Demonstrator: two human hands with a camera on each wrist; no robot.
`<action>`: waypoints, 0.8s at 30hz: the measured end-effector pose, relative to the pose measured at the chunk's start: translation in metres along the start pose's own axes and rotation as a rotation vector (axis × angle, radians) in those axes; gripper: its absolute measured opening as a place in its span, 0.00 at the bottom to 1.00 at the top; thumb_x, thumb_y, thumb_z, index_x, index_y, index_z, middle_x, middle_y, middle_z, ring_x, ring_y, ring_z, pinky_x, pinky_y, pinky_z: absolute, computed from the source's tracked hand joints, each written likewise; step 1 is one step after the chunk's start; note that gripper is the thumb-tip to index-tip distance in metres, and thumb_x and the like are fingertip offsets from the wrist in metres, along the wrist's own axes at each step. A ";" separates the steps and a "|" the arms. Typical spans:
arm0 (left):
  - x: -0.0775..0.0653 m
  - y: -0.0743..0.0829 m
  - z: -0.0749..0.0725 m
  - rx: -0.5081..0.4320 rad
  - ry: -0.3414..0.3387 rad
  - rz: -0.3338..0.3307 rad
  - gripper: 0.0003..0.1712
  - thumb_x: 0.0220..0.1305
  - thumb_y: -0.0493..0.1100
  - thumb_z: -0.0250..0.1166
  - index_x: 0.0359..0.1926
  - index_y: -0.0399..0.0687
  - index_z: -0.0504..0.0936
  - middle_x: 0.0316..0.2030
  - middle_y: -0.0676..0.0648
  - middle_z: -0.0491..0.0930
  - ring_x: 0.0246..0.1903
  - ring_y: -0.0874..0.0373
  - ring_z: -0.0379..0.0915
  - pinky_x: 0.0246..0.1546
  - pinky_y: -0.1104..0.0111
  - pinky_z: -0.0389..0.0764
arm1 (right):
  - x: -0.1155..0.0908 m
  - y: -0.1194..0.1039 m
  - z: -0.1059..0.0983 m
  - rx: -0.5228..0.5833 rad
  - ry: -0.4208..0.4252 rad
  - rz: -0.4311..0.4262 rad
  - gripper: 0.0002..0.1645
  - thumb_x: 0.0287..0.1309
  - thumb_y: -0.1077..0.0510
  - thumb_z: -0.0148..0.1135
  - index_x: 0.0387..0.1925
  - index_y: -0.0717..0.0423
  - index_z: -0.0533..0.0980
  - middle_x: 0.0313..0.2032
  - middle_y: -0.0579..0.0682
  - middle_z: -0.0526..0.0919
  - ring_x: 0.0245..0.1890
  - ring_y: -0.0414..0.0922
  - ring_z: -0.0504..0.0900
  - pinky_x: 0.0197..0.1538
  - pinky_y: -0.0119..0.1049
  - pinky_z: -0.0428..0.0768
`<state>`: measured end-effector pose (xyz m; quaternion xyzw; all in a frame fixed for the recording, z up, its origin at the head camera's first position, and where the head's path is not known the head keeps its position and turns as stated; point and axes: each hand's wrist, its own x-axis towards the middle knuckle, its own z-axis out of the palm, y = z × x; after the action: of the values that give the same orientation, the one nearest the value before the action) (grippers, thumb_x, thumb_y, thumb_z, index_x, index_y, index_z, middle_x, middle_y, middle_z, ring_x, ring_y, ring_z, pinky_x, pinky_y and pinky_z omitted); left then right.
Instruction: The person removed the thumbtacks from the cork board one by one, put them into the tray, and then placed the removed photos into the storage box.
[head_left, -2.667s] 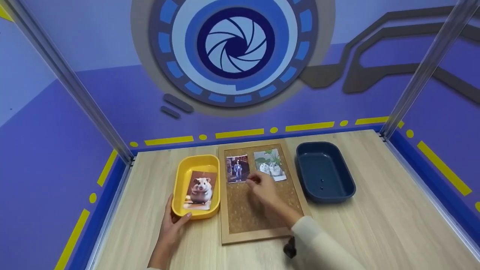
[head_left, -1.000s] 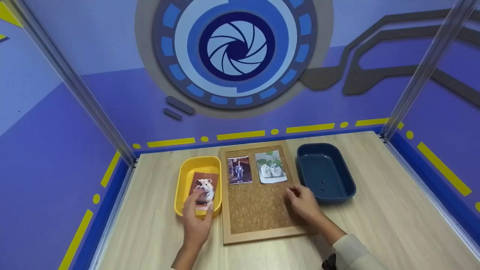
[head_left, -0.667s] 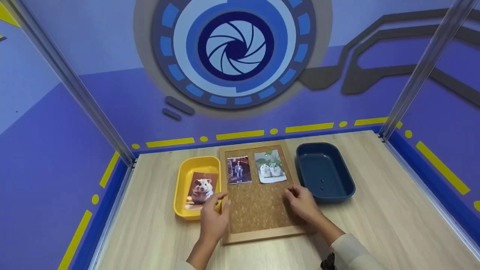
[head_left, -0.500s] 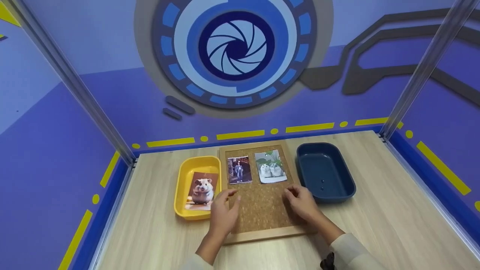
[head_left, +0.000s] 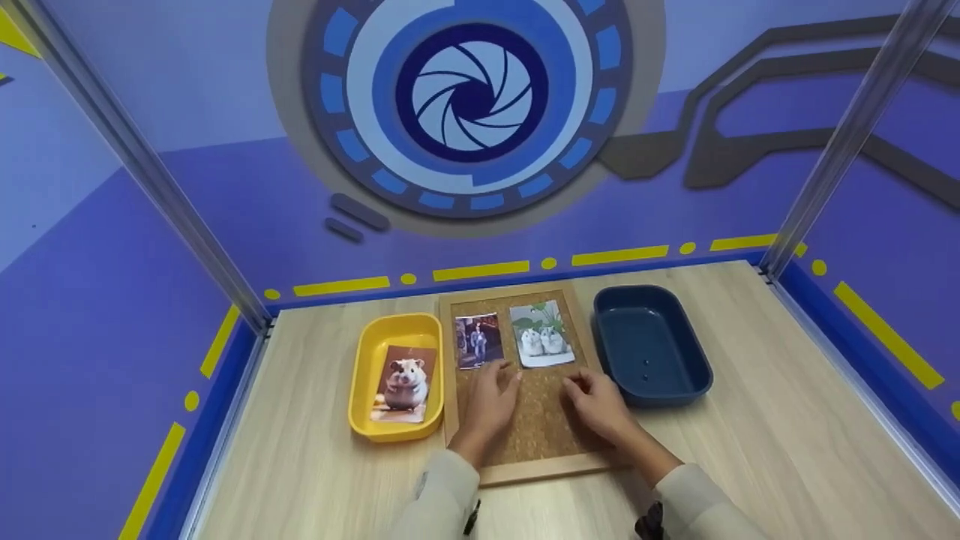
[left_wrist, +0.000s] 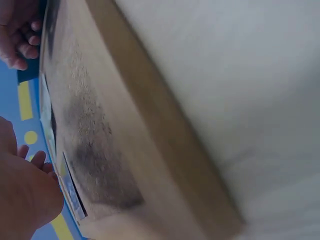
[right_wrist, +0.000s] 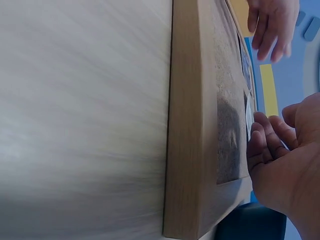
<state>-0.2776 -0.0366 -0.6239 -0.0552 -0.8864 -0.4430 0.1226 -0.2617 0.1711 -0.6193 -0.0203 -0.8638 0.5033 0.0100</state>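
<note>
In the head view, a wood-framed corkboard [head_left: 540, 420] lies on the table with two photos near its far end. One is a dark photo of a standing figure [head_left: 478, 340]; the other shows two white hamsters [head_left: 541, 334]. My left hand [head_left: 491, 401] hovers over the board just below the dark photo, fingers loosely bent, holding nothing visible. Over the board's right side is my right hand [head_left: 600, 409], its thumb and forefinger close together. In the right wrist view that hand's fingers curl loosely, and no object shows between them.
A yellow tray [head_left: 360, 375] at left holds a photo of a brown-and-white hamster [head_left: 405, 384]. At right stands a dark blue tray [head_left: 649, 337] with small dark round bits inside. Purple walls enclose the table [head_left: 765, 390] at the back and sides.
My left hand has left the yellow tray and moved right over the corkboard. From near the photos, my right hand drew back to the board's right side, then stayed nearly still.
</note>
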 end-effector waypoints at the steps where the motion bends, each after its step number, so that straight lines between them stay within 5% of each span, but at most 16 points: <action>1: 0.004 0.000 0.004 0.037 -0.003 -0.011 0.16 0.73 0.46 0.68 0.55 0.42 0.86 0.52 0.40 0.88 0.57 0.41 0.81 0.62 0.43 0.78 | 0.001 0.000 0.000 0.002 0.002 0.000 0.09 0.74 0.60 0.62 0.44 0.61 0.85 0.36 0.53 0.87 0.38 0.43 0.81 0.44 0.36 0.80; 7: 0.022 0.001 0.027 0.204 -0.013 -0.079 0.18 0.71 0.47 0.71 0.57 0.47 0.87 0.58 0.42 0.86 0.66 0.42 0.74 0.71 0.42 0.67 | 0.002 -0.002 -0.002 0.002 0.010 -0.009 0.09 0.74 0.60 0.63 0.44 0.63 0.85 0.36 0.53 0.87 0.37 0.43 0.81 0.43 0.35 0.80; 15: 0.030 0.007 0.050 0.191 -0.051 -0.097 0.21 0.74 0.52 0.69 0.62 0.51 0.86 0.66 0.41 0.81 0.72 0.42 0.68 0.73 0.41 0.65 | 0.004 0.000 -0.002 0.018 0.015 -0.006 0.09 0.74 0.61 0.63 0.44 0.64 0.85 0.36 0.54 0.88 0.37 0.43 0.81 0.43 0.35 0.81; 24: 0.032 -0.003 0.064 0.224 0.056 -0.087 0.13 0.71 0.48 0.71 0.53 0.52 0.89 0.61 0.45 0.83 0.66 0.44 0.73 0.65 0.44 0.68 | 0.009 -0.002 -0.002 0.063 -0.001 -0.027 0.10 0.74 0.62 0.62 0.47 0.65 0.84 0.37 0.54 0.87 0.37 0.42 0.79 0.40 0.31 0.78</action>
<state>-0.3196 0.0122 -0.6543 0.0097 -0.9281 -0.3475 0.1336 -0.2711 0.1717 -0.6163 -0.0082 -0.8477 0.5301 0.0169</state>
